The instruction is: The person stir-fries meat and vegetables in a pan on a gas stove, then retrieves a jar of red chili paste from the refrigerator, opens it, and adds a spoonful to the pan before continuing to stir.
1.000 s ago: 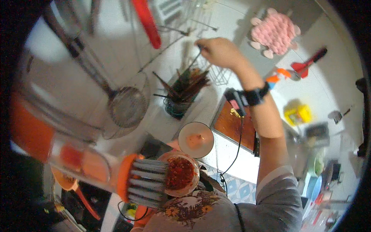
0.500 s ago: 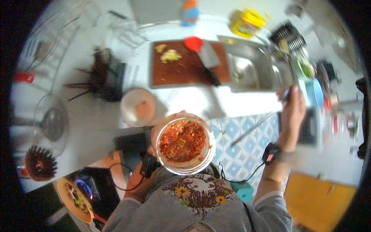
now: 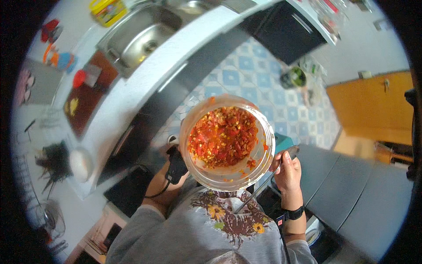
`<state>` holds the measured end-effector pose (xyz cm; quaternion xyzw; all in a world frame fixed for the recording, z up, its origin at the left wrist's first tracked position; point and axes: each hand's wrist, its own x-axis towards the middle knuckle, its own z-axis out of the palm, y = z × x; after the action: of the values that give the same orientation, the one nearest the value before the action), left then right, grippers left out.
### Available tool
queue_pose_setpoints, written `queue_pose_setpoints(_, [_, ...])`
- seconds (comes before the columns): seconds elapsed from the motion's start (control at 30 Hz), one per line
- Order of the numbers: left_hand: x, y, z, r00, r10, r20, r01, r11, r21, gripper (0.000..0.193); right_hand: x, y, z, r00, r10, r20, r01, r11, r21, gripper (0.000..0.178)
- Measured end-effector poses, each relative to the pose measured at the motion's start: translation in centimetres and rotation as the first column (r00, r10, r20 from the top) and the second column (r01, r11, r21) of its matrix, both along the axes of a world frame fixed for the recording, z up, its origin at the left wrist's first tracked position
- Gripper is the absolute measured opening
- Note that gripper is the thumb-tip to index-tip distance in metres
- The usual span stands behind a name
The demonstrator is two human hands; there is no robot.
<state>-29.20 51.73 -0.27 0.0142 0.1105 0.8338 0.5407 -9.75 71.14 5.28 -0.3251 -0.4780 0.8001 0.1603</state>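
A clear round plastic tub [image 3: 266, 132] of chopped red chilli with yellow seeds [image 3: 223, 137] is held up in front of my chest, its mouth facing up. My left hand [image 3: 179, 179] supports it from the left; the fingers are mostly hidden behind the tub. Bits of chilli cling to the inner wall. To the right of the tub, my right hand [image 3: 288, 174] is closed round a long, thin metal utensil [image 3: 268, 179], thumb on top. The utensil slants down-left across my shirt; its exact kind cannot be made out. Dark straps sit on both wrists.
At upper left a counter holds a steel sink [image 3: 145, 42], brown cutting board [image 3: 90, 99], red-lidded item, yellow tub [image 3: 107, 11] and white bowl [image 3: 81, 163]. Blue-white tiled floor [image 3: 246, 75] lies ahead. On the right are a grey panelled surface [image 3: 338, 185] and an orange cabinet [image 3: 369, 101].
My view has turned right, away from the counter and stove. My right hand has come down from the counter side to beside the tub with the utensil. The tub stays in my left hand.
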Motion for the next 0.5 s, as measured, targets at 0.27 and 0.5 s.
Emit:
queue_pose_setpoints(0.27, [-0.7, -3.5, 0.9, 0.988, -0.149, -0.049, 0.155, 0.967, 0.201, 0.083, 3.0, -12.2, 2.3, 0.796, 0.604, -0.036, -0.586, 0.784, 0.206, 0.01])
queue_pose_setpoints(0.5, [-3.4, -6.8, 1.9, 0.99, -0.096, -0.105, 0.104, 0.992, 0.077, 0.098, 2.3, -15.0, 4.9, 0.916, 0.4, 0.019, -0.398, 0.907, 0.139, 0.022])
